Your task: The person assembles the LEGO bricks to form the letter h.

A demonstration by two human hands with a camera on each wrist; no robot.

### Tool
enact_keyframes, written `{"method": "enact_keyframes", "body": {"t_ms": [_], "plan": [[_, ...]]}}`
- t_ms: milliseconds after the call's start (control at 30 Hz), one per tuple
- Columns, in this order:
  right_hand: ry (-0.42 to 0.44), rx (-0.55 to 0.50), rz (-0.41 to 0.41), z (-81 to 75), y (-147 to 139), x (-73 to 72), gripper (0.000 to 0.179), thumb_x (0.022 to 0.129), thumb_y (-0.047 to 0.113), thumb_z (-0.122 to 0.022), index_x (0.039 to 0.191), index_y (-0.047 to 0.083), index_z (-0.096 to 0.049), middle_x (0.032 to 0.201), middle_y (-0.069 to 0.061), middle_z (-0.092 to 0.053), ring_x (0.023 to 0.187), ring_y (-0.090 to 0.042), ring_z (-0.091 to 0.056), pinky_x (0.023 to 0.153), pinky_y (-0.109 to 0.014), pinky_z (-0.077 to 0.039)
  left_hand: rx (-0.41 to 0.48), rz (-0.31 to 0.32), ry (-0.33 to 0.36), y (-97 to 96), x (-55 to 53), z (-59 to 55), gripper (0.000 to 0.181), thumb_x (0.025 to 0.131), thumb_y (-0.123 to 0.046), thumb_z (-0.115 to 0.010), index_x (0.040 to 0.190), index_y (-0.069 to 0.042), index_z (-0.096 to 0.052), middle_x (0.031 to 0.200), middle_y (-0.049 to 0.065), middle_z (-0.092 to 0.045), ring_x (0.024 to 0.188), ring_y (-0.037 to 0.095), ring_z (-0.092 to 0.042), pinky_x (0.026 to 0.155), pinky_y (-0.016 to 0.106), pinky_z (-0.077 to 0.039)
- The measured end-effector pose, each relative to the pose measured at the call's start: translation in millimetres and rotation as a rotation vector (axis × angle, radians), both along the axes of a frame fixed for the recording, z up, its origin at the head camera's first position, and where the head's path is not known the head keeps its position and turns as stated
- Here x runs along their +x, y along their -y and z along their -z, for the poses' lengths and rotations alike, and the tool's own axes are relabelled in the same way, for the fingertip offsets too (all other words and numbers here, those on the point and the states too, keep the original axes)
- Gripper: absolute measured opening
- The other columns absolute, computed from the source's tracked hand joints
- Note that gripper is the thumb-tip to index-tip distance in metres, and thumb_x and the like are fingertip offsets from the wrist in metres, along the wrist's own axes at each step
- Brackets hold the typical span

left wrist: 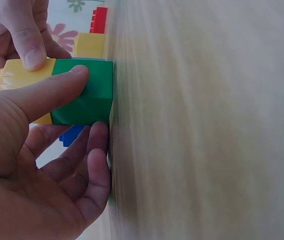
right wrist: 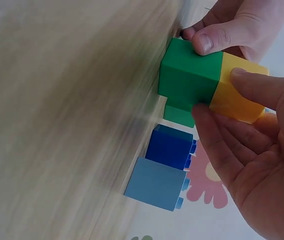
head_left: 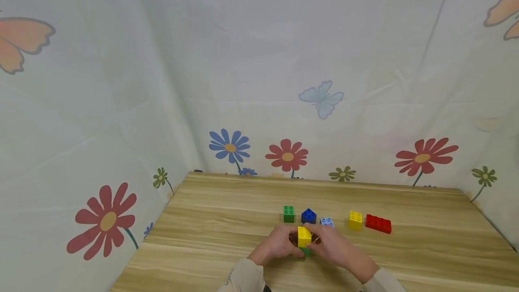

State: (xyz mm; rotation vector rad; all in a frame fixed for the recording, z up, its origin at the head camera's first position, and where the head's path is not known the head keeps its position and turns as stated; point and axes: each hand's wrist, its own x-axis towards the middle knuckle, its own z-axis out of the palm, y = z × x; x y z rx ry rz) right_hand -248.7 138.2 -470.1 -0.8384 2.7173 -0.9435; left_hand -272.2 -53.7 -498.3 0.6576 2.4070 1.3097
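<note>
Left hand (head_left: 277,242) pinches a square-sided green plastic block (left wrist: 94,92) at the wood-grain tabletop (head_left: 211,229); right hand (head_left: 334,248), fingers also curled, grips the cube-like yellow plastic block (head_left: 304,237) atop it. Seating them seems the current step, calling for even downward pressure. Wrist views show green sides the head view mostly hides.

Light is soft; faint shadows lie on the desk (head_left: 202,229) beneath the hands (head_left: 279,242); wrist views blur its grain.
</note>
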Motion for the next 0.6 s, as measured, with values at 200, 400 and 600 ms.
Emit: {"method": "enact_keyframes", "body": {"t_ms": [200,400,600], "plan": [[0.032,-0.057,0.022,2.3,-0.7,-0.8,0.044,0.085,0.015,-0.071,0.126,0.005,-0.057,0.110,-0.003,-0.063,0.087,-0.013,-0.060,0.074,-0.027,-0.052,-0.018,0.003,-0.023,-0.9,1.7,-1.5,0.034,0.071,-0.003,-0.082,0.100,-0.010,-0.068,0.086,-0.007,-0.065,0.075,0.006,-0.057,0.070,0.023,-0.049],[0.034,-0.105,0.021,6.2,-3.2,-3.9,0.043,0.085,0.018,-0.072,0.125,0.010,-0.058,0.111,0.000,-0.063,0.089,-0.013,-0.060,0.075,-0.028,-0.053,-0.072,-0.005,-0.034,-2.0,1.1,-3.7,0.034,0.072,-0.005,-0.081,0.102,-0.011,-0.067,0.086,-0.010,-0.063,0.074,0.005,-0.056,0.070,0.023,-0.048],[0.069,-0.108,0.041,10.3,-11.4,-4.0,0.051,0.084,0.020,-0.073,0.129,0.005,-0.053,0.111,-0.003,-0.063,0.090,-0.016,-0.061,0.076,-0.032,-0.053,-0.091,-0.016,-0.036,1.1,0.8,-1.8,0.033,0.073,-0.006,-0.081,0.102,-0.011,-0.066,0.086,-0.009,-0.062,0.075,0.006,-0.056,0.072,0.025,-0.049]]}}
